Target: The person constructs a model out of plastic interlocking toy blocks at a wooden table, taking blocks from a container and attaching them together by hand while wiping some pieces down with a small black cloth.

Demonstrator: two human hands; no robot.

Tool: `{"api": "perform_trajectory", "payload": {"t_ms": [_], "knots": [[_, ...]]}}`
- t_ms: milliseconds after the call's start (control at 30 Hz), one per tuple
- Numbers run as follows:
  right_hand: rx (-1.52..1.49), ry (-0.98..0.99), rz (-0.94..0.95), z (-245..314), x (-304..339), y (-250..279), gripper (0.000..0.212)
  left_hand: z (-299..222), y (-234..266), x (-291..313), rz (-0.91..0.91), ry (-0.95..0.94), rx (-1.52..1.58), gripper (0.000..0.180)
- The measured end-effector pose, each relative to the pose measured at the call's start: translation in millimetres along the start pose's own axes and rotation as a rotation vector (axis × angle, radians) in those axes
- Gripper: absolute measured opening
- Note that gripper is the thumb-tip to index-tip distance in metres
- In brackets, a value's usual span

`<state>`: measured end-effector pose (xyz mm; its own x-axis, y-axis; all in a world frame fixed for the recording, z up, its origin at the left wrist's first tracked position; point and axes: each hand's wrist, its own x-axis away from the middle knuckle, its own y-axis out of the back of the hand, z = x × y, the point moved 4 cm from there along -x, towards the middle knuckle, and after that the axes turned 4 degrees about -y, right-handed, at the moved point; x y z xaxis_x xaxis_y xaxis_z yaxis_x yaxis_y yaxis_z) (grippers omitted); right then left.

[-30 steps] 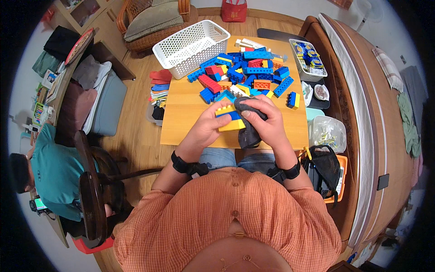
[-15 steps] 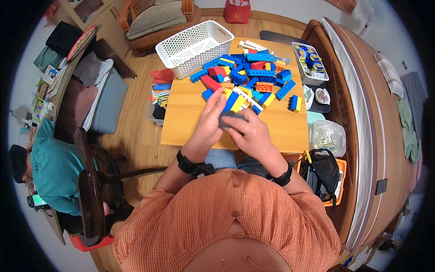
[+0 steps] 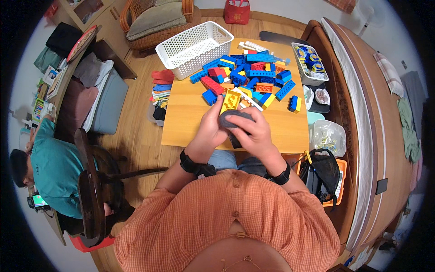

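Note:
My left hand [image 3: 210, 127] is closed on a yellow building brick [image 3: 230, 99], whose hollow underside with round tubes faces up. A dark grey cloth [image 3: 235, 119] is bunched in my right hand [image 3: 257, 132], pressed against the brick's near end, and part of it hangs below the fingers. The cloth and fingers hide the rest of the brick. Just beyond my hands, a pile of loose building bricks [image 3: 254, 73] in blue, red, yellow and white covers the far part of the wooden table [image 3: 181, 122]. A blue brick [image 3: 210, 97] lies closest to my left fingertips.
A white perforated basket [image 3: 181, 58] stands at the table's far left. One blue and yellow brick [image 3: 295, 104] lies apart near the right edge. Bins and a white basket of packets [image 3: 312, 75] line the right side. At left, a person in teal [image 3: 61, 167] sits on a chair.
The brick has been turned: smooth blue and yellow sides showed before, and its hollow yellow underside shows now. The grey cloth has spread into fuller view over the near end.

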<state>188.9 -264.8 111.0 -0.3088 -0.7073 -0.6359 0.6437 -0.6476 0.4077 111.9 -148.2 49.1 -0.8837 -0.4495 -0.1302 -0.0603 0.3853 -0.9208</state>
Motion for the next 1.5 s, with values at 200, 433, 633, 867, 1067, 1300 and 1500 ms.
{"api": "perform_trajectory", "payload": {"t_ms": [200, 433, 633, 867, 1067, 1300, 1500], "knots": [[-0.081, -0.06, -0.108, -15, 1, 6, 0.03, 9, 5, 7, -0.183, 0.014, -0.094, 0.043], [-0.018, 0.003, 0.05, -4, 8, 4, 0.035, -19, -10, 21, -0.072, 0.026, -0.199, 0.058], [-0.026, 0.026, -0.062, 1, 4, 12, 0.034, -31, -27, 33, -0.048, -0.089, -0.917, 0.053], [-0.046, -0.144, -0.102, -3, -14, 29, 0.026, -48, -42, 32, -0.022, -0.399, -1.462, 0.051], [-0.023, -0.124, 0.052, -1, -21, 25, 0.022, -43, -44, 32, 0.079, -0.428, -1.543, 0.046], [0.04, -0.096, -0.07, 2, -25, 30, 0.023, -18, -31, 23, -0.131, -0.111, -0.591, 0.041], [0.207, 0.006, 0.037, 6, -18, 7, 0.026, -13, -33, 11, -0.172, -0.205, -0.455, 0.046]]}}
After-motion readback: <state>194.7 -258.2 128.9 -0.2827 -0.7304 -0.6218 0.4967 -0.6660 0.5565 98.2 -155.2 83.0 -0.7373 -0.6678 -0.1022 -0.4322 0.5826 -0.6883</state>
